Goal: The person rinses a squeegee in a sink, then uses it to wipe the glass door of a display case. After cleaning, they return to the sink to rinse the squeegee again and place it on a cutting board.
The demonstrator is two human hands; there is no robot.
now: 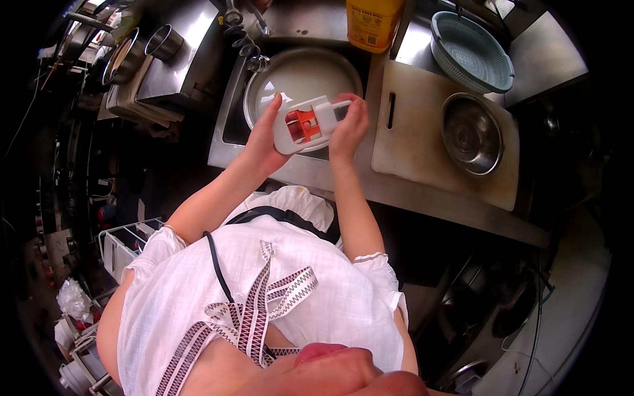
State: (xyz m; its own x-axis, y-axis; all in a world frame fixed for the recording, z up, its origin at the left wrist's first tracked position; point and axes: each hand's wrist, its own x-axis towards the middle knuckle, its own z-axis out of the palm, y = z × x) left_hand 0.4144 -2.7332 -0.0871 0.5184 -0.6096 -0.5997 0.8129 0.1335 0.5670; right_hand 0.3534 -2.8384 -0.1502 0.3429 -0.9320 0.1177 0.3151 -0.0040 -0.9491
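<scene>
A white plastic kitchen tool (290, 144), with an orange-red part set in its open middle, is held up between my two hands. My left hand (266, 129) supports its wide rounded end, thumb pointing up along the side. My right hand (349, 129) grips the narrower end with its fingers curled round it. I cannot tell exactly what tool it is. Beneath it, a large round metal basin (251, 101) sits in the sink and holds cloudy liquid. The tool and my hands hide the basin's near right part.
Right of the sink lies a cutting board (411, 133) with a metal bowl (473, 133) on it. A blue-grey plastic colander (473, 52) stands behind. At the back are a yellow jug (374, 24) and a coiled-hose faucet (242, 37). A metal cup (164, 43) stands on the left counter.
</scene>
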